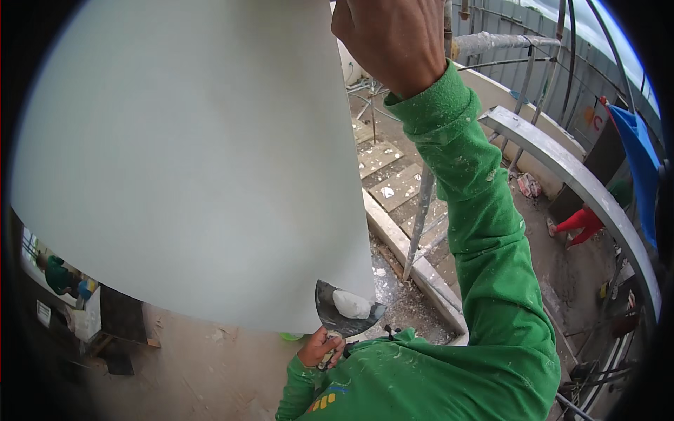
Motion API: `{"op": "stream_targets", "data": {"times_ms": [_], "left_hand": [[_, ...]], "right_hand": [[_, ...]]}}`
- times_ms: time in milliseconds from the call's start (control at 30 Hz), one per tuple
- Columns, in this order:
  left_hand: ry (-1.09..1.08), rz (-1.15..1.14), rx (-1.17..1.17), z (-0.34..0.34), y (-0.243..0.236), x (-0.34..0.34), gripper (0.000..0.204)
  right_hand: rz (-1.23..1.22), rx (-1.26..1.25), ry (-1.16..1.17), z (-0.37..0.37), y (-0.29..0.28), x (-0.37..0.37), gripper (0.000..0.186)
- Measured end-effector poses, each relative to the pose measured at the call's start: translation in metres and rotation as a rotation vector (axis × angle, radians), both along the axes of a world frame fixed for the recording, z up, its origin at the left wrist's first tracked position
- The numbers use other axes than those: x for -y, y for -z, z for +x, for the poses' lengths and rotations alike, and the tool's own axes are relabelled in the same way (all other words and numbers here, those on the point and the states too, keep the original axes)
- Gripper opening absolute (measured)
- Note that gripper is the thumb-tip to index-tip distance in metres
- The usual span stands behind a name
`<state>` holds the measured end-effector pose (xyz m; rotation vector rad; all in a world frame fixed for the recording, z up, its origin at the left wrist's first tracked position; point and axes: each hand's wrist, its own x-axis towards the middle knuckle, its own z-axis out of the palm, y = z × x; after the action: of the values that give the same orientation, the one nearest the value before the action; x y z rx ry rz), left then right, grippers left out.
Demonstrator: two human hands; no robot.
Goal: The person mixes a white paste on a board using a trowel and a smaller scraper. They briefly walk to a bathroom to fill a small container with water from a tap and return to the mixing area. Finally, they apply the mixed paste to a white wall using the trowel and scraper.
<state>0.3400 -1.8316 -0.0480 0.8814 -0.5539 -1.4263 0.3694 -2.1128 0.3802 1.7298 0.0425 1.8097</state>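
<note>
My left hand (pixel 323 348) is closed around the handle of a broad putty knife (pixel 328 309), held low in front of my body. A thick lump of white putty (pixel 351 305) lies on its dark blade. Just behind the blade is the lower edge of a large smooth white wall panel (pixel 189 154). My right hand (pixel 393 38) is raised high at the panel's right edge. It looks curled, but its fingers run out of the top of the picture, so whatever they hold is hidden. Both green sleeves are spotted with white.
Metal scaffold pipes (pixel 421 217) and a curved-looking metal beam (pixel 562 151) stand to the right. Below are boards (pixel 390 186) spattered with white bits. A person in red trousers (pixel 581 223) is at the far right, near a blue sheet (pixel 637 158). A dark box-like structure (pixel 121 319) stands lower left.
</note>
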Motion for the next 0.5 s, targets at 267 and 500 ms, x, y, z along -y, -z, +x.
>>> {"op": "stream_targets", "data": {"times_ms": [267, 500], "left_hand": [[-0.043, -0.100, 0.040, 0.003, -0.012, -0.025, 0.044], [-0.058, -0.007, 0.140, 0.007, -0.061, -0.023, 0.036]], "right_hand": [[0.721, -0.263, -0.102, -0.134, 0.284, 0.037, 0.064], [1.965, -1.506, 0.361, -0.309, 0.527, 0.026, 0.046]]}}
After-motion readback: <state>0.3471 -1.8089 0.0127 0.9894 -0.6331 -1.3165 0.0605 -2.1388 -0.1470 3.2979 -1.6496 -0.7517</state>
